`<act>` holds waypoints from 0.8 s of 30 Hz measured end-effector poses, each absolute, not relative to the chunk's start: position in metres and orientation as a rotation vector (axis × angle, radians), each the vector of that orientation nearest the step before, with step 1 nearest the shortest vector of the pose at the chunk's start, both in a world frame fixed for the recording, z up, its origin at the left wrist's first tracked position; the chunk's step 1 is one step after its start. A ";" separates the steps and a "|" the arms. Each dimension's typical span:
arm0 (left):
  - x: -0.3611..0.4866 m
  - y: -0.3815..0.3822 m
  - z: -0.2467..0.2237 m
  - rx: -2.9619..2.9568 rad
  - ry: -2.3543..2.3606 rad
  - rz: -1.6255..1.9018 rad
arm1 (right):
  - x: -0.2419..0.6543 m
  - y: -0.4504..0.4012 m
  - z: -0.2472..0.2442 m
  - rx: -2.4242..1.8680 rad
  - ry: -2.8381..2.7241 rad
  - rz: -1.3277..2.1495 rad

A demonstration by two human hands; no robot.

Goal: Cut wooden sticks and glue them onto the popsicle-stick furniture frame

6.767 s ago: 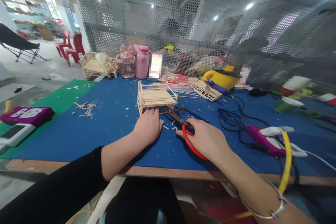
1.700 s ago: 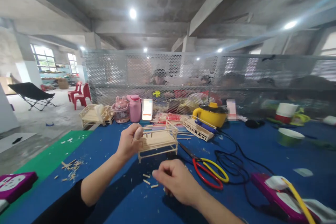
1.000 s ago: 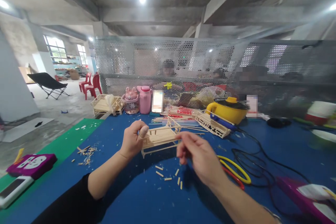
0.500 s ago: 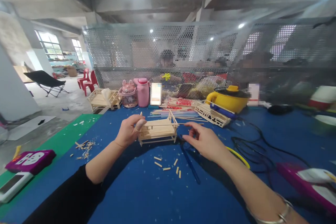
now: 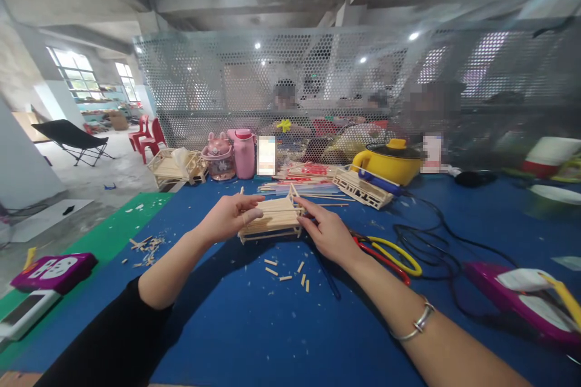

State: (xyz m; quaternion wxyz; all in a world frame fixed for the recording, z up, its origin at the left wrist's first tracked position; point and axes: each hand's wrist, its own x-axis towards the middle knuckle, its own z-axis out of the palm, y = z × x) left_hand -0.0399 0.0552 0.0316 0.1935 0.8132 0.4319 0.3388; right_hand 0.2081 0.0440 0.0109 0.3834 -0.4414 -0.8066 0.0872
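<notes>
A small bench-like frame of pale wooden sticks (image 5: 271,221) stands on the blue table between my hands. Across its front runs a thin wooden stick (image 5: 279,210). My left hand (image 5: 229,216) is closed around the left end of this stick, thumb in front, against the frame's left side. At the right end, my right hand (image 5: 327,231) pinches the stick beside the frame's right post; its fingertips are partly hidden. Several short cut wood pieces (image 5: 285,278) lie in front of the frame. A blue-handled tool (image 5: 330,281) lies partly under my right hand.
Pliers with red and yellow handles (image 5: 394,254) lie right of my right forearm, near black cables (image 5: 436,236). Behind are loose sticks (image 5: 313,184), another stick frame (image 5: 363,188), a yellow pot (image 5: 393,163) and a pink bottle (image 5: 245,154). Wood scraps (image 5: 147,249) lie left. People sit beyond the mesh screen.
My right hand has moved left, closer to the frame's right post. My left hand has shifted slightly right along the front. The view has turned a little, showing the red-handled side of the pliers.
</notes>
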 end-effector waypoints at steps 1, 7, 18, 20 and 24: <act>-0.040 0.056 0.031 2.277 1.199 0.949 | 0.208 0.044 0.011 -1.128 -2.056 0.223; -0.039 0.055 0.032 2.241 1.155 0.958 | 0.206 0.042 0.012 -1.164 -2.055 0.225; -0.043 0.051 0.020 2.308 1.264 1.323 | 0.261 0.053 0.014 -1.645 -2.201 -0.013; -0.042 0.052 0.017 2.335 1.294 1.286 | 0.273 0.058 0.012 -1.731 -2.294 0.037; -0.040 0.053 0.011 2.332 1.258 1.281 | 0.279 0.058 0.010 -1.819 -2.317 0.023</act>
